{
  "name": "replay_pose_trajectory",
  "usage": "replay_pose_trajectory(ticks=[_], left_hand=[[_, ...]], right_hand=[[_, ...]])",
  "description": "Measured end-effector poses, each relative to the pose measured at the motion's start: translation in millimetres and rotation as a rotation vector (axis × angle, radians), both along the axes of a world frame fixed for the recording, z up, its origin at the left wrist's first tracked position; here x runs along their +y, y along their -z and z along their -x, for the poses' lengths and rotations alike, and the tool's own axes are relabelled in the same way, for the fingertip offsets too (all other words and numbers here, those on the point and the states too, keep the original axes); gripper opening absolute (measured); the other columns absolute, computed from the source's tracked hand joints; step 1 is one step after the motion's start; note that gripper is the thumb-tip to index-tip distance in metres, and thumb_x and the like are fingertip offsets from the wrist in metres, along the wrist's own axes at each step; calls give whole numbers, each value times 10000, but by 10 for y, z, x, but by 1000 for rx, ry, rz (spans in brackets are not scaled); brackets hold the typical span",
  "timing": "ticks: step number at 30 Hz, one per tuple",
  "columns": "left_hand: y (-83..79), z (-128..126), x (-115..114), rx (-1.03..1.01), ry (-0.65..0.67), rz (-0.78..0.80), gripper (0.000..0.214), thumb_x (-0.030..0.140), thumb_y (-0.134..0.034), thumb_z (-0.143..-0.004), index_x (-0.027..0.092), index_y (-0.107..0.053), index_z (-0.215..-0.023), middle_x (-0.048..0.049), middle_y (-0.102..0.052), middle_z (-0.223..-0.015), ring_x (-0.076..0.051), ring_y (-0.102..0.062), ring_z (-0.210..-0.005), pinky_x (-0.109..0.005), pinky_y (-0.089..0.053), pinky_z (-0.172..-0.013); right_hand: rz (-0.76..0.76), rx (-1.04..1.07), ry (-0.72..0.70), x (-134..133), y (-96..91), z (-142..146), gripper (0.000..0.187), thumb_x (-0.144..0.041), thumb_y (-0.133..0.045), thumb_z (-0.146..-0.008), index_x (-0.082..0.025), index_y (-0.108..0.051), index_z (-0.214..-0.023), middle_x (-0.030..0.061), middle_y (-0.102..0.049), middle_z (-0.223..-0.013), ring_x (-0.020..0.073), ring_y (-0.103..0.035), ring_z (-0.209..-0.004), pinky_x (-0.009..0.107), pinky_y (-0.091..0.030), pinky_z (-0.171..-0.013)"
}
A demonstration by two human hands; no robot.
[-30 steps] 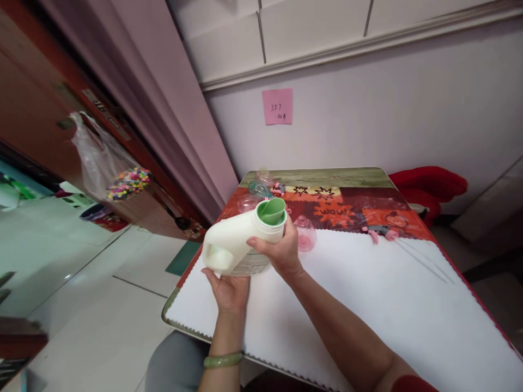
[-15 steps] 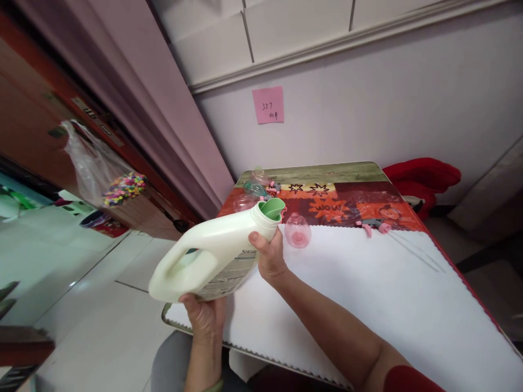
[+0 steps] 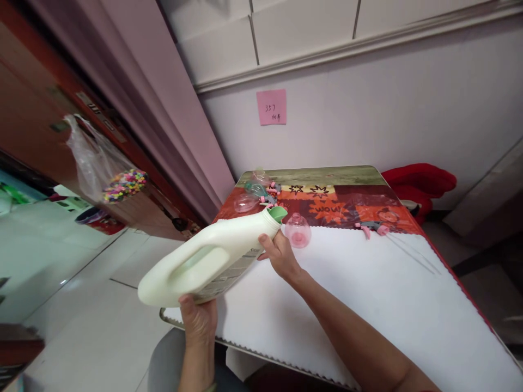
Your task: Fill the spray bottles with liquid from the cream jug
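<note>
A large pale cream detergent jug (image 3: 216, 242) lies tilted in both hands, its uncapped mouth with a green pouring spout pointing right. My left hand (image 3: 199, 316) grips the jug's underside near its base. Around the neck, just below the spout, my right hand (image 3: 281, 256) is closed. Right beside the spout stands a small clear pink bottle (image 3: 298, 231) with an open neck, upright on the white mat. I see no liquid stream leaving the spout.
Several clear bottles, one of them a green bottle (image 3: 256, 189), stand at the table's back left beside pink-and-grey spray heads. Another pink-and-grey spray head (image 3: 372, 228) with a long tube lies to the right. The white mat (image 3: 368, 294) covers the table's near part.
The jug has tipped further, its base swinging left and its mouth dipping closer to the pink bottle. Both hands moved with it and kept their grip.
</note>
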State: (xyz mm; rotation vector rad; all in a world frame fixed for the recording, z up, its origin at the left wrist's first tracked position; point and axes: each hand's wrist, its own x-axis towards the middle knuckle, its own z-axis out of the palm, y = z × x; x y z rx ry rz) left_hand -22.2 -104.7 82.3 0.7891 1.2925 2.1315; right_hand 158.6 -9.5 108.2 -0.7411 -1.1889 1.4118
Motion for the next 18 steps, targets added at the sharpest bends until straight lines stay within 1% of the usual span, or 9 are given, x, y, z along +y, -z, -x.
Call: replay_pose_trajectory(ticks=[2, 4, 6, 8, 12, 15, 18], left_hand=[[16, -12, 3, 3, -4, 5, 748, 814, -745, -599, 375, -678, -1202, 3, -723, -1259, -333, -494, -1398, -498, -496, -1092], [17, -30, 17, 0, -13, 6, 764, 802, -772, -573, 373, -680, -1198, 4, -711, -1284, -338, -484, -1405, -501, -478, -1111], [6, -47, 41, 3, -31, 13, 765, 790, -789, -560, 374, -681, -1192, 7, -699, -1306, -341, -480, -1406, -508, -455, -1131], [-14, -58, 70, 20, -48, 22, 732, 781, -785, -581, 374, -682, -1180, 10, -695, -1311, -332, -482, -1405, -512, -440, -1142], [-66, -47, 120, 81, -66, 2, 680, 754, -787, -604, 327, -690, -1124, -9, -712, -1262, -318, -496, -1390, -504, -460, -1119], [-97, -7, 147, 102, -79, -12, 639, 698, -828, -590, 296, -698, -1070, -7, -716, -1242, -303, -512, -1371, -469, -460, -1124], [-106, 44, 172, 83, -85, -20, 613, 626, -864, -575, 286, -702, -1058, 8, -711, -1243, -274, -532, -1349, -426, -442, -1145]], right_hand=[[45, 7, -33, 1, 11, -37, 613, -651, -668, -833, -189, -608, -1231, 84, -717, -1021, 216, -692, -812, 278, -598, -498], [66, 8, -38, 16, 13, -63, 621, -645, -672, -833, -189, -594, -1248, 85, -708, -1035, 215, -689, -834, 276, -604, -500], [85, 18, -25, 37, 19, -76, 603, -636, -670, -842, -190, -593, -1241, 85, -712, -1035, 221, -694, -855, 286, -615, -535], [105, 45, -5, 56, 30, -77, 590, -637, -679, -837, -192, -604, -1217, 87, -723, -1044, 230, -705, -878, 299, -626, -586], [203, 161, -27, 83, 37, -66, 653, -689, -660, -825, -189, -593, -1239, 103, -731, -1098, 249, -719, -931, 331, -641, -642], [314, 242, -69, 103, 9, -68, 690, -710, -663, -806, -189, -583, -1250, 114, -729, -1138, 262, -716, -980, 365, -648, -674], [381, 274, -85, 115, -31, -83, 674, -693, -689, -789, -204, -586, -1243, 100, -726, -1169, 254, -714, -1000, 376, -645, -717]])
